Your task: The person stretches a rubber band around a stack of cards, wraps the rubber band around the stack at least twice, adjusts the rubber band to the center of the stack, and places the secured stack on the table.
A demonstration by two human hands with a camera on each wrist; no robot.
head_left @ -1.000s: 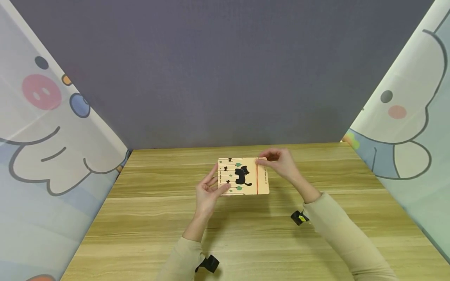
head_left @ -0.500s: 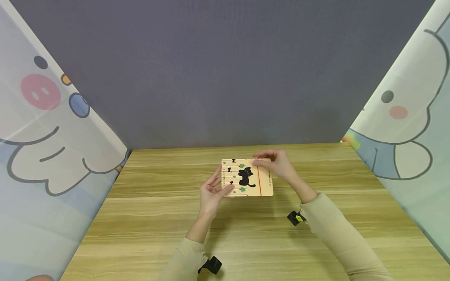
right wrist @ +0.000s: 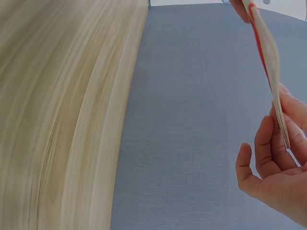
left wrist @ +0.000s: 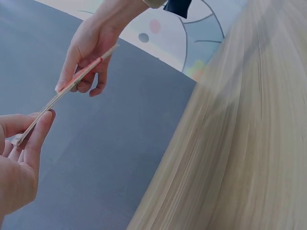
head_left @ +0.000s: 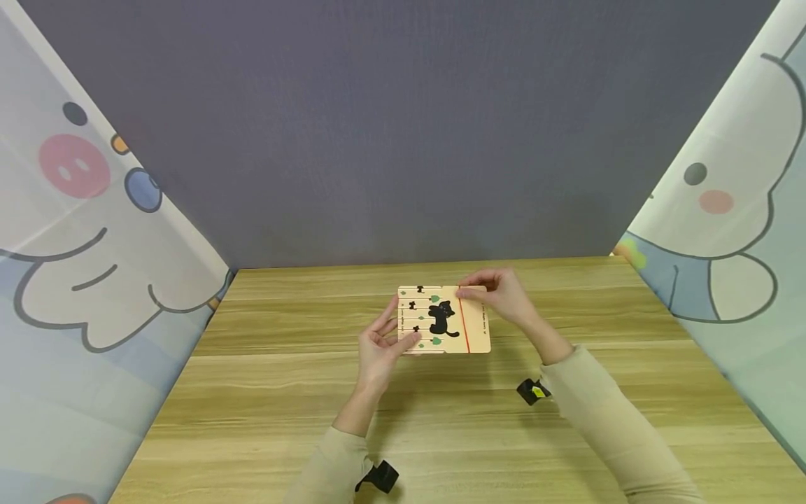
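Observation:
A thin cream notebook (head_left: pixel 412 322) with a black cat and small green leaf prints is held above the table. A red elastic band (head_left: pixel 464 325) runs across its cover near the right end, its upper part leaning left. My left hand (head_left: pixel 376 350) grips the notebook's left end, thumb on the cover and fingers behind. At the upper edge my right hand (head_left: pixel 500 294) pinches the band against the notebook, thumb in front. The left wrist view shows the notebook (left wrist: pixel 53 100) edge-on. In the right wrist view the right hand (right wrist: pixel 283 153) has its fingers partly spread.
The wood-grain table (head_left: pixel 283 392) lies below both hands. A dark grey panel (head_left: pixel 403 140) stands behind it, and cartoon-printed sheets (head_left: pixel 69 280) flank both sides. Black wrist cameras (head_left: pixel 380 477) hang at the sleeves.
The notebook and left hand have shifted slightly right. The band's two visible strands now look like one line, and its upper end has slid left along the notebook with my right hand.

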